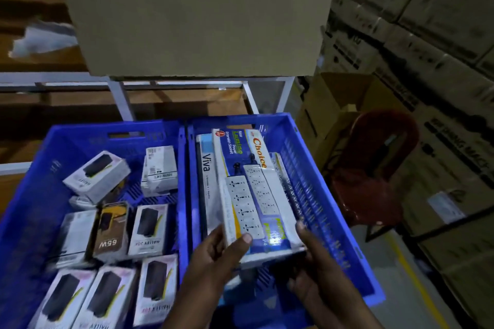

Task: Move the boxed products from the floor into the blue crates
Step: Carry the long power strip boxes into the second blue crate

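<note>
Two blue crates stand side by side. The left crate (32,195) holds several small white and black boxes (148,230). In the right crate (331,222) lie long extension-socket boxes, one marked Viva (207,181). Both my hands hold a stack of long white-and-blue socket boxes (254,189) by its near end, tilted over the right crate. My left hand (216,262) grips the left edge with the thumb on top. On the right edge, my right hand (318,270) grips from the side and below.
A large cardboard box (197,13) sits on a white metal rack (120,96) behind the crates. Stacked cartons (427,35) fill the right side. A red plastic chair (374,168) and an open carton (328,104) stand right of the crates.
</note>
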The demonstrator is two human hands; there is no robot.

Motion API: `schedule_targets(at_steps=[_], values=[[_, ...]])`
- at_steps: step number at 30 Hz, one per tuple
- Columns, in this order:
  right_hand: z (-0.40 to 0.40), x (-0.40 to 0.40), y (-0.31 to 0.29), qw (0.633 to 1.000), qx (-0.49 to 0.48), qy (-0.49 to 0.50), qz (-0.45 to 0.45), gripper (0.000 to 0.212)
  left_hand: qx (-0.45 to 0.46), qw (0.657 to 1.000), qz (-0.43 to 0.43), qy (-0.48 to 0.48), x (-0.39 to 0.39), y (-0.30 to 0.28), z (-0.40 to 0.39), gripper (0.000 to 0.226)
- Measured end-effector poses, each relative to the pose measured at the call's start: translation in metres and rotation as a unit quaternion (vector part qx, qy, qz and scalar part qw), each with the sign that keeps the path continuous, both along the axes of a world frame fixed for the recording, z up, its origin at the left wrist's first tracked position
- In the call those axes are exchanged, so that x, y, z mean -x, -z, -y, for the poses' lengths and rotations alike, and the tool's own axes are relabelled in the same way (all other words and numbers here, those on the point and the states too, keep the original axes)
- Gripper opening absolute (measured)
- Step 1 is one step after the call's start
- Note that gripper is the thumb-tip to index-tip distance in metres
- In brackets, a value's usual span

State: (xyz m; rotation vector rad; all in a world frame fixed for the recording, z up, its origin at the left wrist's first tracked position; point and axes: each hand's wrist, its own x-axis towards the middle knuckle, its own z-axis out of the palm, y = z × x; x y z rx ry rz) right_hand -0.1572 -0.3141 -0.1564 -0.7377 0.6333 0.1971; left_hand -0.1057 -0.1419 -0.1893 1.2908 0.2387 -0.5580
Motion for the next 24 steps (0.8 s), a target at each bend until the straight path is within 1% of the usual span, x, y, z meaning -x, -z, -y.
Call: schedule_targets(at_steps=[2,4,5,7,10,11,12,14,15,17,19,22,24], values=[[-0.003,0.001,-0.003,1.0,0.009,0.023,0.001,0.045,0.014,0.999,0.005,0.04,-0.003,0.004,0.006,0.07],[0.002,0.001,-0.002,0.997,0.013,0.069,0.018,0.038,0.011,0.994,0.028,0.109,-0.007,0.004,0.01,0.064],[0.003,-0.001,-0.001,0.995,0.023,0.092,0.015,0.034,-0.001,0.989,0.046,0.143,-0.01,0.006,0.011,0.067],[0.007,-0.009,0.008,0.991,0.046,0.128,0.009,0.035,-0.04,0.98,0.079,0.18,-0.015,0.01,0.011,0.083],[0.02,-0.027,0.029,0.974,0.114,0.195,-0.028,0.035,-0.117,0.969,0.119,0.182,-0.021,0.005,0.01,0.11],[0.021,-0.033,0.028,0.969,0.128,0.206,-0.04,0.033,-0.128,0.967,0.121,0.182,-0.022,0.002,0.01,0.119],[0.025,-0.036,0.033,0.963,0.134,0.227,-0.053,0.029,-0.131,0.965,0.126,0.187,-0.023,0.001,0.009,0.122],[0.03,-0.04,0.041,0.957,0.134,0.248,-0.063,0.026,-0.137,0.959,0.136,0.207,-0.022,0.003,0.009,0.113],[0.028,-0.04,0.042,0.956,0.134,0.25,-0.068,0.03,-0.15,0.954,0.146,0.216,-0.021,0.007,0.008,0.109],[0.027,-0.041,0.049,0.955,0.131,0.254,-0.076,0.034,-0.184,0.94,0.17,0.233,-0.02,0.015,0.007,0.109],[0.022,-0.046,0.051,0.959,0.116,0.247,-0.084,0.029,-0.197,0.933,0.177,0.244,-0.019,0.021,0.005,0.111],[0.024,-0.06,0.05,0.957,0.079,0.269,-0.079,0.019,-0.198,0.929,0.185,0.25,-0.019,0.024,0.006,0.11],[0.026,-0.069,0.047,0.953,0.072,0.284,-0.075,0.016,-0.2,0.928,0.19,0.25,-0.021,0.022,0.005,0.107]])
